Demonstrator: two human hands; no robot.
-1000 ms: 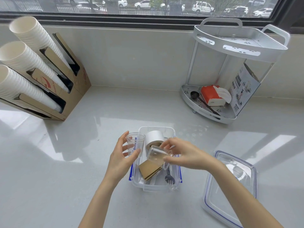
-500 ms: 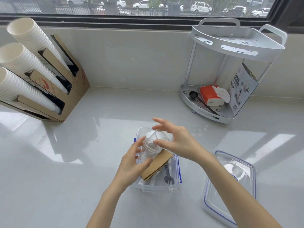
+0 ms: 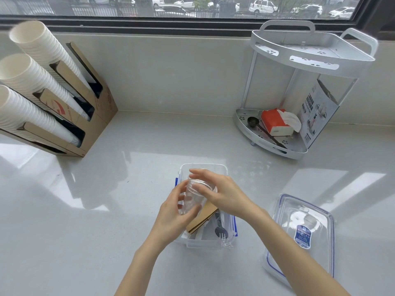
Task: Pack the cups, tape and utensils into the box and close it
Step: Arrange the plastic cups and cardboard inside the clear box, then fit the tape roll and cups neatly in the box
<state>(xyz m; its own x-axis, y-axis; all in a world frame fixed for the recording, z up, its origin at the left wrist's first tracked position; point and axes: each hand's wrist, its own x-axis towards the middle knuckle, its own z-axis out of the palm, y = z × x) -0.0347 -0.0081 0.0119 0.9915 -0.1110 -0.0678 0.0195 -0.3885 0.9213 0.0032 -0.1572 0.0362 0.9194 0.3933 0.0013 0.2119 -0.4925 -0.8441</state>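
Head view, nearest first: the lid (image 3: pixel 300 236) lies off on the counter (image 3: pixel 85 231), right of the box (image 3: pixel 203 242). Both hands hold clear cups (image 3: pixel 193 197) over the box: left hand (image 3: pixel 176 212) curled round the lower wall, right hand (image 3: pixel 222 193) pinching the rim end. They look nested, though the clear plastic makes that hard to tell. Thin and light, they will buckle if squeezed; better held near the stiff rim. A fork (image 3: pixel 219 228) and brown card (image 3: pixel 203 217) lie in the box. Farther off stand the paper-cup holder (image 3: pixel 85 116) and rack (image 3: pixel 299 92).

No legible text: cardboard cup holder (image 3: pixel 100 107) print and lid (image 3: pixel 303 236) sticker too blurred
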